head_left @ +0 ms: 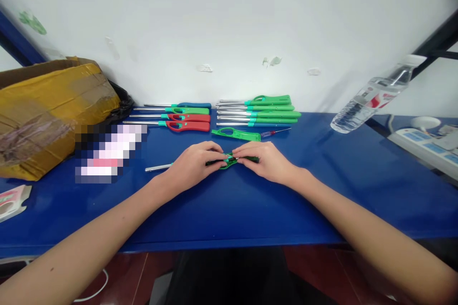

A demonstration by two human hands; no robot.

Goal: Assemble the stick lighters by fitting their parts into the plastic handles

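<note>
A green lighter with a metal tube [158, 168] pointing left lies low over the blue table, between my two hands. My left hand [196, 162] grips it from the left, fingers pinched near its middle. From the right, my right hand [263, 159] pinches its body, and the fingers of both hands nearly meet. Fingers cover much of the lighter. Just behind them lies a loose green casing half [238, 134], beside a small screwdriver [275, 132].
Red, green and blue lighters [189, 118] lie at the back, with green ones [274, 108] to their right. A taped box [53, 105] stands left. A water bottle [372, 97] and a power strip [425, 145] are right. The blue table [229, 219] ends nearby.
</note>
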